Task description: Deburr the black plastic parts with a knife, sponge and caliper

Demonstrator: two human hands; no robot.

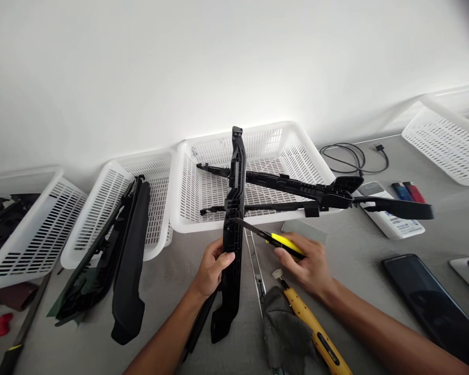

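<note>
My left hand [212, 266] is wrapped round a long black plastic part [234, 208] and holds it upright over the grey table. My right hand [308, 266] grips a yellow utility knife [282, 242]. Its blade [247, 226] points left and touches the part's edge just above my left thumb. Behind the part stands a white basket [305, 151] with two long black parts [297, 188] lying across it.
More white baskets stand along the wall, one [113, 177] holding black parts [128, 250]. A yellow-handled tool [316, 333] and a grey cloth [283, 333] lie near my right wrist. A dark phone [433, 304], a cable [352, 156] and two lighters [407, 191] lie to the right.
</note>
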